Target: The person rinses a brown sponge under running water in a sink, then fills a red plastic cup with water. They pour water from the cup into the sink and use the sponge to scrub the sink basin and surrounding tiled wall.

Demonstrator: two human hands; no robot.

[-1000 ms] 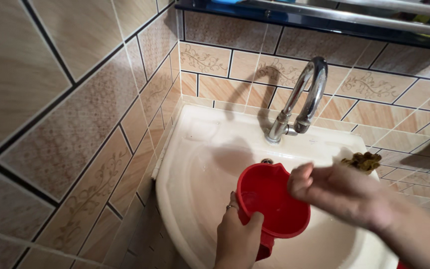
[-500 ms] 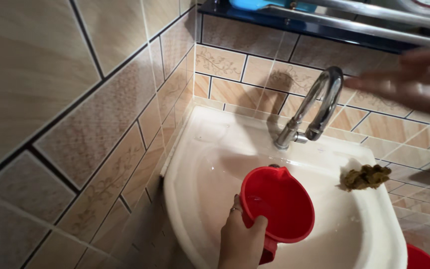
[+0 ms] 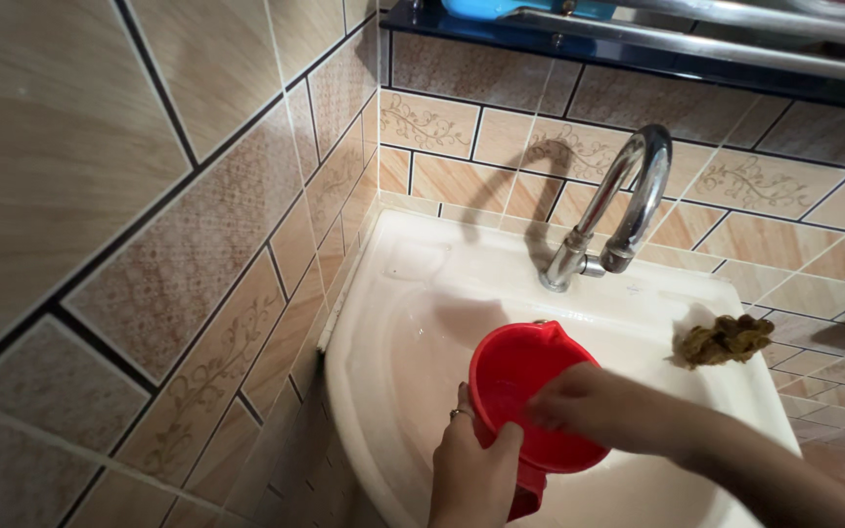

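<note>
Between L hand (image 3: 471, 464) fingers & thumb: red jug (image 3: 530, 401), gripped at rim. R hand (image 3: 579, 406) fingers inside jug; can't tell if curled.

A single head-worn camera gives the only view, so nothing is shared with a second one. It looks steeply down and slightly forward from close above the front edge of a white corner washbasin (image 3: 413, 293). It faces the tiled back wall, where the chrome tap (image 3: 618, 210) stands at the basin's rear edge. The tiled side wall (image 3: 129, 225) fills the left half of the frame, very near. A dark shelf (image 3: 638, 54) crosses the top edge.
</note>
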